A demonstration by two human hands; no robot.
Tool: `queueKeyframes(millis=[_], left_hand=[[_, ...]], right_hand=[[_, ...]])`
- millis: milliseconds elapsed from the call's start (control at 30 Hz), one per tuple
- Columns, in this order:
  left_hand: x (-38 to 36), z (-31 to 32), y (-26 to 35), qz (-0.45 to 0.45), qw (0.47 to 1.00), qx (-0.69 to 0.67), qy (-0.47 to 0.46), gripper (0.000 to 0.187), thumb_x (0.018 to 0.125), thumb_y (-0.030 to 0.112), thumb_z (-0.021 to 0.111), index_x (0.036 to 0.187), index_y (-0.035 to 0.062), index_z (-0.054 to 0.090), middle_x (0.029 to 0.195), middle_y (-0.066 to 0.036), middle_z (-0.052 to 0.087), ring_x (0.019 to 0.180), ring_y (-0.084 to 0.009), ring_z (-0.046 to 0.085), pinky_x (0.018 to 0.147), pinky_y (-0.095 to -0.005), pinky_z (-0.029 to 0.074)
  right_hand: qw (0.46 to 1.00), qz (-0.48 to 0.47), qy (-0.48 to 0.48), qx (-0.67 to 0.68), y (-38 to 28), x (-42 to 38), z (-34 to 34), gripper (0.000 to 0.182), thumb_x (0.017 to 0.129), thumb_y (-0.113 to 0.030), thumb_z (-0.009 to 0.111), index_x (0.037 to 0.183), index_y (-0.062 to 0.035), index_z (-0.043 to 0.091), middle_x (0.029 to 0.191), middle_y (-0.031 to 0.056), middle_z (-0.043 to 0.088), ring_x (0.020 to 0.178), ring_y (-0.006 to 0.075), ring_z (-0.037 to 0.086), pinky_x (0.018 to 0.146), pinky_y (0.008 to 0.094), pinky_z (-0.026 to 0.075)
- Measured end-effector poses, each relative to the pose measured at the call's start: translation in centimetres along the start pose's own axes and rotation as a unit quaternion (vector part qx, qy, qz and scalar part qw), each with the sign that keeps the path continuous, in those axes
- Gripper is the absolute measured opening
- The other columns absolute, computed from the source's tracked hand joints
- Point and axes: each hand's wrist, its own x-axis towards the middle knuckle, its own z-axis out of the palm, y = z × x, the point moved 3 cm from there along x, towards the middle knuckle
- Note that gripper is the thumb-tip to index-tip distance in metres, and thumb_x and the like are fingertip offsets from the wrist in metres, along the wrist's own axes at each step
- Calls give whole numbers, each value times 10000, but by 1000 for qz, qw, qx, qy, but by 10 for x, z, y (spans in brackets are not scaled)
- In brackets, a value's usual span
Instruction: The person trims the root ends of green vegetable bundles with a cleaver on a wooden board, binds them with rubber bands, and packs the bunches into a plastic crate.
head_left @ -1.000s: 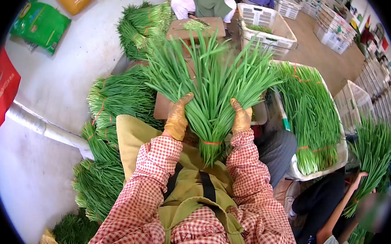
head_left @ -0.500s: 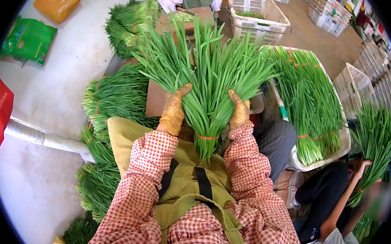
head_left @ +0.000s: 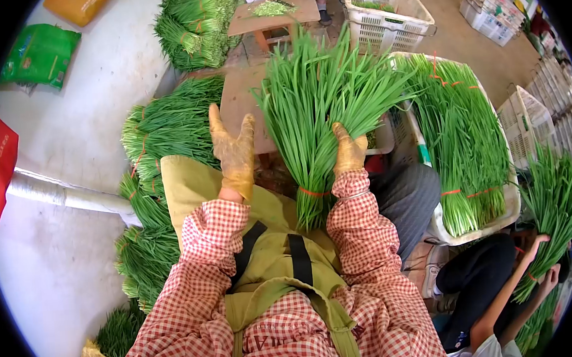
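A bundle of green garlic chives (head_left: 324,111), tied near its base with an orange band, stands fanned out above my lap. My right hand (head_left: 350,151), in a yellow-stained glove, grips it from the right side; its fingers are partly hidden by the leaves. My left hand (head_left: 235,152), in a matching glove, is apart from the bundle on its left. Its thumb and fingers are spread, with nothing in them. Behind it stands a small brown wooden board (head_left: 238,99).
Tied chive bundles (head_left: 175,126) are piled at left. On the right a white crate (head_left: 511,214) holds more bundles. Beside it a co-worker's hand (head_left: 537,245) holds another bundle. Ahead are a low wooden stool (head_left: 240,23) with trimmings and a white crate (head_left: 414,30).
My left hand has let go of the bundle and moved left, its fingers spreading. The bundle has shifted slightly right, still in my right hand.
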Motion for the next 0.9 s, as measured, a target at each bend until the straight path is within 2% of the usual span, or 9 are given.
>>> queueKeyframes(millis=[33,67,100,167,233,433,633,700,900], left_hand=[[-4,-5,13,147,984,86,56,645,859,161,673,1396,-44,381,1415,-228,417,1300,-329,422,1082,-377,345],[-9,-3,23,221,972,75,31,480,861,43,609,1324,0,488,1365,-190,488,1274,-322,466,1075,-373,376],[-13,2,23,218,972,77,33,480,861,43,609,1324,0,488,1365,-190,488,1274,-322,466,1075,-373,376],[-25,31,29,285,926,33,-247,369,886,25,577,1254,53,556,1357,-130,529,1279,-262,485,1078,-365,382],[-36,53,38,266,927,40,-260,329,886,-2,558,1204,78,588,1312,-114,569,1232,-258,530,1065,-371,405],[-22,68,14,301,912,162,-226,599,797,204,726,1349,95,521,1448,-191,408,1352,-359,373,1110,-429,339],[-20,69,4,290,904,181,-256,426,785,229,756,1167,81,638,1466,-199,395,1364,-366,365,1115,-425,332],[-20,72,1,259,909,202,-258,312,779,239,768,1018,61,677,1453,-200,416,1357,-366,377,1111,-426,336],[-22,75,-8,262,917,190,-234,191,761,204,768,852,60,682,1363,-217,510,1325,-372,422,1096,-405,361]], right_hand=[[1000,-6,8,0,3,1,0,389,858,15,631,1237,42,545,1135,50,606,964,154,574,871,279,464],[1000,-3,7,-1,6,3,-1,389,858,15,631,1237,42,545,1135,50,606,964,154,574,871,279,464],[1000,-7,-1,-13,9,4,-2,395,856,18,632,1240,42,541,1136,53,605,964,156,574,873,281,465],[1000,-9,-13,-26,10,2,-1,401,854,21,634,1243,43,537,1136,57,604,965,159,575,876,283,467],[999,8,-48,-16,0,-6,9,415,850,27,635,1252,40,531,1147,65,600,984,171,577,887,296,468],[998,46,-48,-4,0,-13,10,442,848,43,622,1274,24,505,1189,83,585,1017,192,578,906,320,465],[996,45,-73,-4,4,-12,8,443,852,41,623,1276,-3,504,1173,76,589,1026,197,575,906,319,464],[996,44,-73,-10,4,-13,7,442,853,38,625,1276,-5,505,1171,73,590,1021,190,576,899,318,467],[995,54,-76,-32,4,-14,5,442,852,28,633,1274,-11,507,1162,63,591,1000,173,577,869,303,477]])
